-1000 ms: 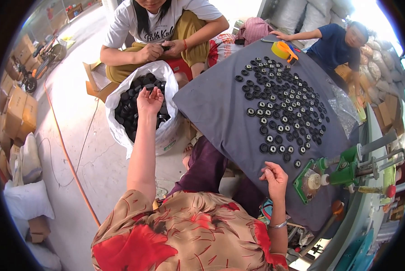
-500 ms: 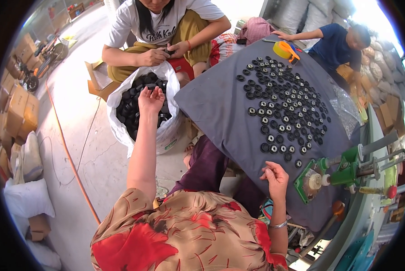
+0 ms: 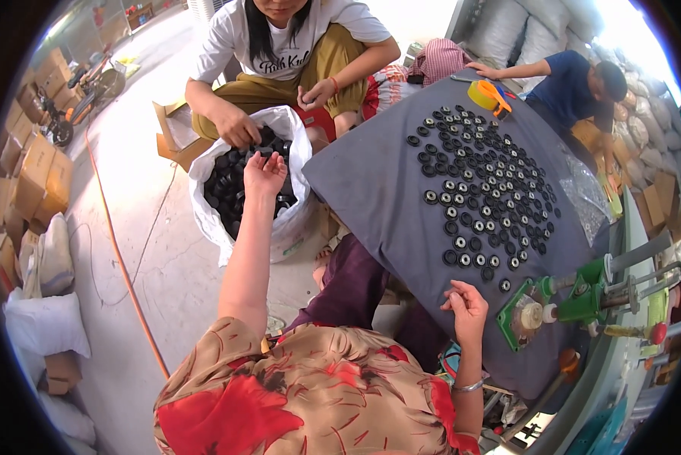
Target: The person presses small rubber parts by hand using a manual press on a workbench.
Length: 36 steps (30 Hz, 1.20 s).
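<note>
My left hand (image 3: 265,176) is palm up at the near rim of a white woven sack (image 3: 292,220). Its fingers curl around what looks like a black round plastic part, partly hidden by the fingertips. Black plastic parts (image 3: 223,186) heap inside the sack. Over the grey cloth-covered table's near edge, my right hand (image 3: 466,305) has its fingers loosely bent and a little apart; nothing shows in them. Beyond it, several black rings (image 3: 460,243), many with pale metal centres, lie spread on the grey cloth (image 3: 371,189).
A green hand press (image 3: 583,292) stands right of my right hand. Across the sack, a person (image 3: 295,57) reaches into it. Another person (image 3: 575,80) leans at the table's far right, near yellow tape (image 3: 486,97). An open cardboard box (image 3: 175,136) sits left of the sack.
The person opposite has lowered one hand into the sack, parting their hands. My left hand stays over the sack's parts, and my right hand remains bent. The view has shifted slightly.
</note>
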Tool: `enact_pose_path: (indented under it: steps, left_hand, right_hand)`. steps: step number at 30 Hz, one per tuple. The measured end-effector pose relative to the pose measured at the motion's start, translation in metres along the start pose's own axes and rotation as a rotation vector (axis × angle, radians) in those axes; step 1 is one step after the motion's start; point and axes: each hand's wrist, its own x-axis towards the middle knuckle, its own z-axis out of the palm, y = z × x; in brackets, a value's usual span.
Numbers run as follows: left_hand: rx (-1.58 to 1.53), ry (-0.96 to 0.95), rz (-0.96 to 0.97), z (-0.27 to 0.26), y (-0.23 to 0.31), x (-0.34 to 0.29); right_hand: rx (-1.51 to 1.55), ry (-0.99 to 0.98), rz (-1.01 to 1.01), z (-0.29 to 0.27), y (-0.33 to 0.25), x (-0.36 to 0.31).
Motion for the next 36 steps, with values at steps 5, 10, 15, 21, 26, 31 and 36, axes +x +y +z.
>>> enact_pose_path:
  steps: [5, 10, 15, 21, 26, 31, 36]
  left_hand:
    - [0.018, 0.009, 0.001, 0.001, 0.001, -0.002]
    - [0.074, -0.034, 0.006, -0.009, -0.006, 0.003]
    - [0.051, -0.048, 0.087, -0.009, -0.001, 0.002]
    - [0.099, -0.042, 0.067, 0.007, -0.012, -0.014]
    - [0.231, -0.251, 0.091, 0.018, -0.026, -0.026]
    - [0.481, -0.383, 0.188, 0.038, -0.066, -0.075]
    - [0.871, -0.587, 0.157, 0.041, -0.141, -0.111]
  right_hand:
    - [0.002, -0.008, -0.005, -0.001, 0.003, -0.001]
    - [0.007, 0.013, 0.018, -0.004, 0.007, -0.002]
    - [0.029, 0.001, 0.000, -0.002, 0.005, -0.002]
    - [-0.001, 0.015, -0.002, -0.003, 0.004, -0.004]
    - [-0.083, 0.016, -0.013, 0.001, 0.000, 0.002]
    - [-0.056, 0.003, -0.035, 0.003, 0.002, 0.003]
    - [-0.038, 0.029, -0.046, -0.002, 0.008, -0.005]
